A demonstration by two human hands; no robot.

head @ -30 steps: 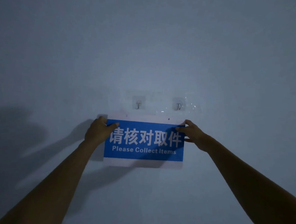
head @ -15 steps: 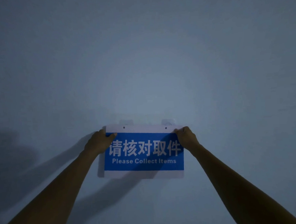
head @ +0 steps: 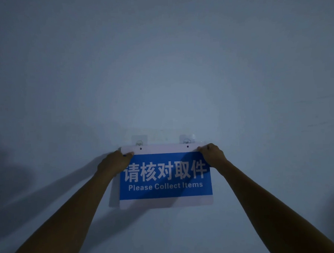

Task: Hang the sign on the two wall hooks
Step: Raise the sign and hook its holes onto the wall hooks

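The sign (head: 165, 176) is shown pressed flat against the wall (head: 159, 68), its long axis horizontal, held at both upper corners. At the left, the left hand (head: 114, 164) is closed on the upper-left corner, the thumb laid over the white top margin and the remaining fingers hidden behind the panel. Just toward 1 o'clock from that thumb lies the left mounting hole (head: 140, 148), and directly at 12 o'clock from the hole, nearly touching the sign's top edge, the left hook (head: 139, 142) is seen on its clear adhesive pad. Further right, the right mounting hole (head: 187, 146) sits likewise just below the right hook (head: 186, 139). At the far right, the right hand (head: 212, 155) is pinched on the upper-right corner. Both holes are judged to lie slightly low of their hooks, so a small, level lift toward 12 o'clock appears required; neither hand is visibly nearer its hook. Engagement of the hooks cannot be confirmed.
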